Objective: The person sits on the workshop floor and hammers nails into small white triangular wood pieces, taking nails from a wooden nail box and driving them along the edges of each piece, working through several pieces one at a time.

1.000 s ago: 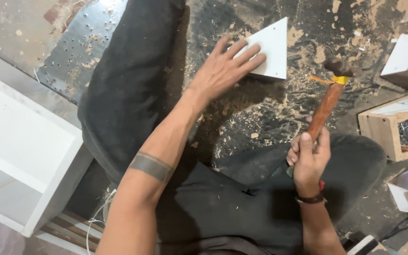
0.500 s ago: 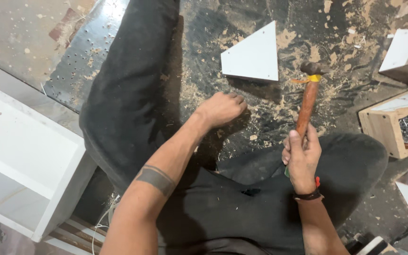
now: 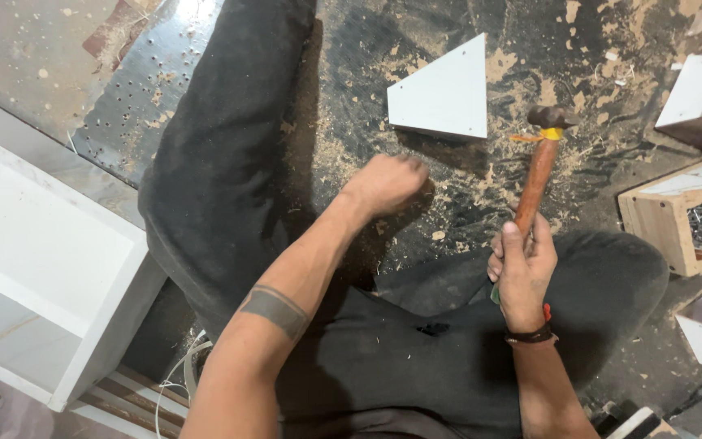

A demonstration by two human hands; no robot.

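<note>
1. One view only, from a camera worn on the person's head; no second view shares the scene.
2. It faces almost straight down over the person's own lap and crossed legs onto a sawdust-strewn floor [image 3: 351, 154]; the forearms enter from the bottom edge.
3. It sits close; the left hand [image 3: 385, 184] and right hand [image 3: 522, 268] fill the middle.
4. The edges cut off a white cabinet [image 3: 42, 268] at left and a wooden box [image 3: 661, 226] at right.
</note>
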